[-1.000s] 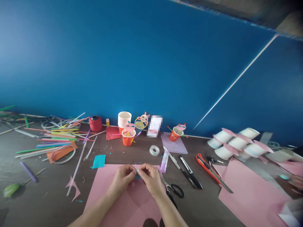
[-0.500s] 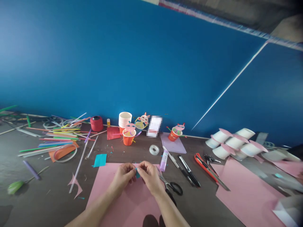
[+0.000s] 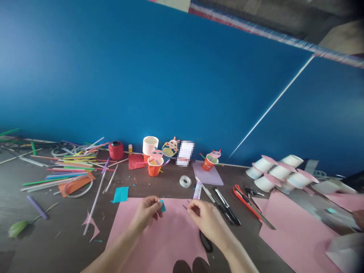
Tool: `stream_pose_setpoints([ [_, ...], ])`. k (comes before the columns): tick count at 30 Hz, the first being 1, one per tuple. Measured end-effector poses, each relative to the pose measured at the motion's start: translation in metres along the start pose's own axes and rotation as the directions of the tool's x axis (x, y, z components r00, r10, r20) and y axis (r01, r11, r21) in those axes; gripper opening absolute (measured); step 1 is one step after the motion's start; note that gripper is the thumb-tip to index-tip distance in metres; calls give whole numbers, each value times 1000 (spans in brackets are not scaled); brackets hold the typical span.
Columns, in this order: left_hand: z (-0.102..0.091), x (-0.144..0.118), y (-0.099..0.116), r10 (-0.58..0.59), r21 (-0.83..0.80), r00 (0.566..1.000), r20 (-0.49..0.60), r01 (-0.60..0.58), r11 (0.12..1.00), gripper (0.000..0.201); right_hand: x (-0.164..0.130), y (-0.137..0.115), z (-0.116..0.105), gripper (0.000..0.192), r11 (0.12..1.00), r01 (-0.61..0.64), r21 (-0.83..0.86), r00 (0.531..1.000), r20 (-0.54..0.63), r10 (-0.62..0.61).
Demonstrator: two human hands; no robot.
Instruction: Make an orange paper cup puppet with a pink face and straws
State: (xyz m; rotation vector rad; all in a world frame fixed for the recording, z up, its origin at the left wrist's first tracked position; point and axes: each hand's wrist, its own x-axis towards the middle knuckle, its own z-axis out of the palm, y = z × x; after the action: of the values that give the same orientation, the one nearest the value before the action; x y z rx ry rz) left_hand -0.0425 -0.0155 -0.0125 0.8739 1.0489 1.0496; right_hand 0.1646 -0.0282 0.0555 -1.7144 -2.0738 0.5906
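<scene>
My left hand (image 3: pixel 148 211) pinches a small piece of blue paper (image 3: pixel 163 206) between thumb and fingertips, above a large pink sheet (image 3: pixel 159 242). To its right, my right hand (image 3: pixel 205 217) has its fingers curled over the scissors (image 3: pixel 206 242). The blade tips poke out left of these fingers and one black handle loop shows below the hand; the middle of the scissors is hidden. A bigger square of blue paper (image 3: pixel 121 194) lies at the sheet's upper left corner.
Behind the sheet stand decorated orange cups (image 3: pixel 154 169), a tape roll (image 3: pixel 185 181) and a glue stick (image 3: pixel 197 190). Pens (image 3: pixel 227 206) and an orange box cutter (image 3: pixel 247 203) lie to the right, near stacked white cups (image 3: pixel 265 182). Straws (image 3: pixel 71 167) spread across the left.
My right hand has let go of the small blue paper and moved right onto the scissors. My left hand still holds the paper, nearly in place.
</scene>
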Motion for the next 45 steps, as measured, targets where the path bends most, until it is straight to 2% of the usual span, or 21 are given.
stream_pose_setpoints([
  [3, -2, -2, 2, -21, -96, 1000, 5, 22, 995, 19, -17, 28, -12, 10, 929, -107, -355, 987, 79, 143],
  [5, -4, -1, 3, -36, -163, 999, 19, 39, 986, 18, -27, 45, -10, 8, 890, -124, -439, 982, 77, 175],
  [9, -9, 5, 4, -85, -287, 996, 11, 84, 954, 17, -36, 61, 0, 12, 859, -179, -480, 970, 59, 235],
  [13, -13, 10, 1, -87, -371, 996, -9, 78, 925, 17, -37, 59, 1, 12, 814, -188, -549, 961, 69, 268],
  [17, -15, 11, -1, -79, -424, 997, -23, 61, 904, 17, -37, 51, -2, 11, 829, -200, -523, 957, 76, 279],
  [23, -14, 10, 7, -137, -507, 989, -46, 95, 857, 16, -41, 50, -2, 7, 857, -185, -480, 956, 115, 270],
  [27, -14, 10, 10, -138, -532, 989, -61, 85, 843, 16, -42, 54, -2, 8, 854, -207, -478, 960, 69, 271],
  [29, -15, 11, 9, -140, -548, 988, -62, 84, 832, 16, -42, 54, -2, 9, 889, -251, -384, 959, 27, 282],
  [30, -15, 11, 7, -138, -554, 989, -58, 83, 828, 16, -41, 52, -1, 7, 924, -261, -280, 960, 23, 278],
  [32, -16, 12, 4, -119, -552, 992, -43, 76, 830, 16, -38, 44, 4, 3, 963, -266, 51, 963, 51, 264],
  [33, -16, 12, 2, -106, -545, 994, -37, 68, 836, 16, -35, 38, 8, 5, 928, -273, 253, 962, 87, 259],
  [35, -15, 11, 0, -73, -523, 997, -29, 47, 851, 15, -26, 21, 18, 20, 737, -311, 601, 948, 138, 288],
  [36, -15, 11, -1, -56, -510, 998, -25, 35, 860, 15, -20, 12, 24, 27, 638, -295, 712, 948, 137, 286],
  [37, -13, 10, -1, -36, -496, 999, -19, 21, 868, 15, -13, 2, 30, 32, 568, -278, 775, 951, 140, 275],
  [39, -11, 8, -1, 1, -470, 1000, -4, -3, 883, 16, 1, -15, 44, 36, 518, -257, 816, 957, 140, 254],
  [45, -7, 4, 1, 5, -451, 1000, 10, 0, 893, 16, 27, -46, 76, 35, 550, -146, 822, 978, 37, 205],
])
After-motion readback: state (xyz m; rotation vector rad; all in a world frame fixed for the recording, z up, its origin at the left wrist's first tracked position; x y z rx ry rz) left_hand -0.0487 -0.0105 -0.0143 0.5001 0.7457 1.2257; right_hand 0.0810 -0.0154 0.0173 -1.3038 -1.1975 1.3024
